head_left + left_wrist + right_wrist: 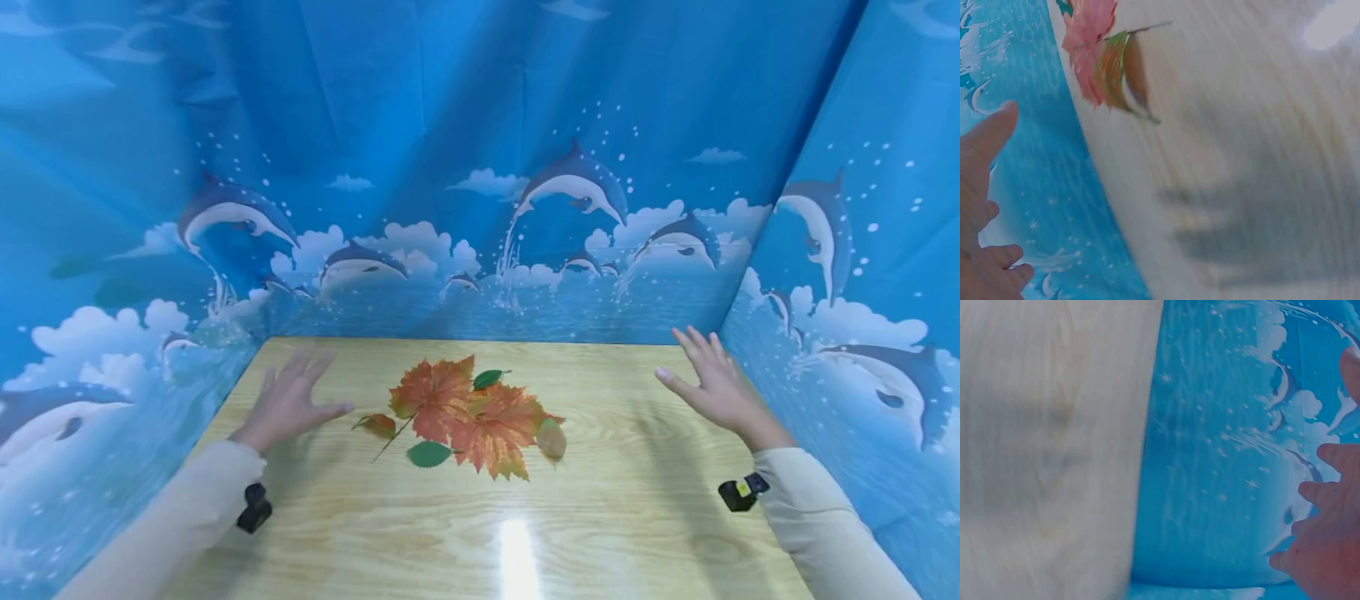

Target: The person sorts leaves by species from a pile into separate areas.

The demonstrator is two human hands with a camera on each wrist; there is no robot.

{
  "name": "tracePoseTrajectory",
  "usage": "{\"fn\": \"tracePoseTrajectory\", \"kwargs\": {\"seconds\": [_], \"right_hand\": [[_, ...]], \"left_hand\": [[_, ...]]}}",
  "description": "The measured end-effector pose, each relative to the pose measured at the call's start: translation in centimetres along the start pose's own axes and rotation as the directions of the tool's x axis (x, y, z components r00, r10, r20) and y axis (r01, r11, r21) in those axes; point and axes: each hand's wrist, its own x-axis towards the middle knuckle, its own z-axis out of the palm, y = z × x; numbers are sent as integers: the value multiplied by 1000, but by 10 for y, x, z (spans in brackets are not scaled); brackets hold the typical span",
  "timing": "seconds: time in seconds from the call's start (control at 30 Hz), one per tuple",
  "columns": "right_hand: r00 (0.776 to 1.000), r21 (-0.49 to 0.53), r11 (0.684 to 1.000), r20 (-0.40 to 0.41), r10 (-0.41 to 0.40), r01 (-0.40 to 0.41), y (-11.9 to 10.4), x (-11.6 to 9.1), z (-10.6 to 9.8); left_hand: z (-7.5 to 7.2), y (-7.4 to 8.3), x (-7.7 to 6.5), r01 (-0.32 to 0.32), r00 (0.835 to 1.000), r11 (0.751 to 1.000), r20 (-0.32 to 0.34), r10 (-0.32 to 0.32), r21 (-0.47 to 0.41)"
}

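- Left hand point(288, 406): fingers spread, holding nothing, raised left of the leaves point(495, 423)
- Right hand point(718, 390): fingers also spread, holding nothing, well apart to the right of the leaves
- Leaves: flat between the hands, small ones beside big red ones
- Step, seemingly: hands free, no leaf gripped; picking one up would call for reaching inward and pinching a stem
- Table point(375, 537): under the leaves
- Curtain point(450, 92): behind them

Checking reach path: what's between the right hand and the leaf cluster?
In the head view, the stretch from the right hand to the leaf cluster is bare tabletop, with a soft shadow on it.
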Motion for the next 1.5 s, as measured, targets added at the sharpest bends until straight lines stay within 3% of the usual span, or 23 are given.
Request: {"fn": "tracePoseTrajectory", "kwargs": {"seconds": [0.2,0.4,0.6,0.8,0.93,1.1,1.3,1.5], "right_hand": [[1000,158,987,5,-1,0,3,-5,35],[1000,223,975,3,10,-10,3,-11,72],[1000,262,965,7,16,-17,-3,-18,101],[1000,289,957,29,4,-12,-13,-22,125],[996,361,929,64,61,-80,-19,-24,138],[986,477,864,96,133,-163,-28,-25,154],[987,559,815,61,146,-154,-37,-22,172],[981,576,807,-43,186,-128,-46,-15,184]], "left_hand": [[21,-1,-4,-35,999,998,-43,33,-42],[43,-2,-10,-43,998,996,-55,39,-76],[59,-2,-15,-2,1000,980,-29,-4,-197],[75,-2,-15,34,998,959,-45,-49,-280],[88,-6,-16,54,995,930,-56,-80,-362],[101,-7,-15,49,990,896,-98,-102,-441],[111,-6,-11,25,987,908,-132,-88,-418],[115,-6,-8,52,984,898,-131,-120,-436]]}}
